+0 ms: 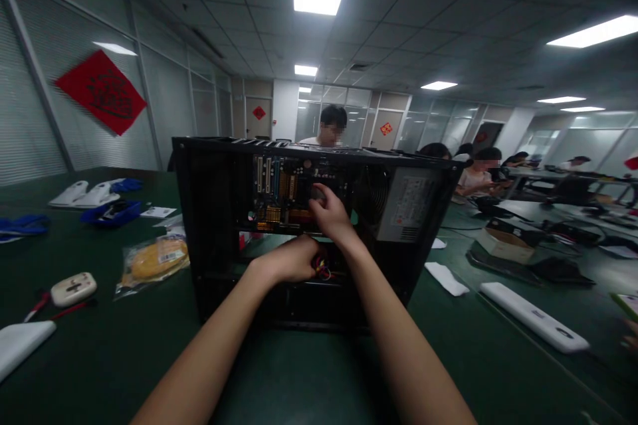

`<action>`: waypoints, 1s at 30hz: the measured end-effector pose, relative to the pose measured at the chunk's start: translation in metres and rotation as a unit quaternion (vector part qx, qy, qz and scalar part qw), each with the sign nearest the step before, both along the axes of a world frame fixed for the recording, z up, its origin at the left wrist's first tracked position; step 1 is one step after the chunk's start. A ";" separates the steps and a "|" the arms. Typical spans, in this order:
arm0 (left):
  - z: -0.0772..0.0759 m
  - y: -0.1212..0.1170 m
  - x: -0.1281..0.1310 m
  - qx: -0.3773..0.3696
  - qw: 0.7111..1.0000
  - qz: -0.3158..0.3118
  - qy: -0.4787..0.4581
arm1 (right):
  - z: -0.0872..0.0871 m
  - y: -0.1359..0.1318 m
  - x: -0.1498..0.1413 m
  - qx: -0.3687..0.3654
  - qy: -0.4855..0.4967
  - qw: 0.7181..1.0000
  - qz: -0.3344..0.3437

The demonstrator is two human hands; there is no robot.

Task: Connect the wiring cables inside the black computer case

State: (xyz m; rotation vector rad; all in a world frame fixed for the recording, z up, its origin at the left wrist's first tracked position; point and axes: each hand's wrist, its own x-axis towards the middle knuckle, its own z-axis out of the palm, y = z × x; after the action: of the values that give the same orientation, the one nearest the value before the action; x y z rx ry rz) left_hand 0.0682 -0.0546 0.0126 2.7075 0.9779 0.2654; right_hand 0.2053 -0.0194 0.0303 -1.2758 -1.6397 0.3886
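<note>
An open black computer case lies before me on the table, its inside facing me. Inside it, the motherboard shows pale and blue slots and yellow parts. At the lower middle of the case, my left hand is closed beside a bundle of thin coloured wires, which come out at its fingers. My right hand reaches up to the motherboard, thumb and index finger curled together against a dark part that I cannot make out. To its right are a fan and the silver power supply.
The green table carries a bagged yellow item, a blue tray, white gloves or shoes and a cream device on the left. A long white device and an open box lie right. A person sits behind the case.
</note>
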 end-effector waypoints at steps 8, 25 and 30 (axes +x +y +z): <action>-0.005 0.005 -0.002 -0.052 0.999 0.003 -0.013 | -0.001 0.014 -0.004 0.008 0.058 0.998 0.009; 0.049 -0.006 -0.049 0.170 0.962 0.071 -0.201 | 0.004 -0.062 0.002 -0.009 -0.042 0.977 0.209; 0.066 -0.022 -0.069 0.086 0.980 0.017 -0.179 | 0.012 -0.076 0.001 -0.039 -0.031 0.969 0.241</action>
State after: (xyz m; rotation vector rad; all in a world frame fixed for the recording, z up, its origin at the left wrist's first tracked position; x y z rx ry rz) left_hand -0.0006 -0.0762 0.0784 2.6568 0.9305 0.8461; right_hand 0.2061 -0.0954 0.0426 -0.9384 -2.0023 0.7188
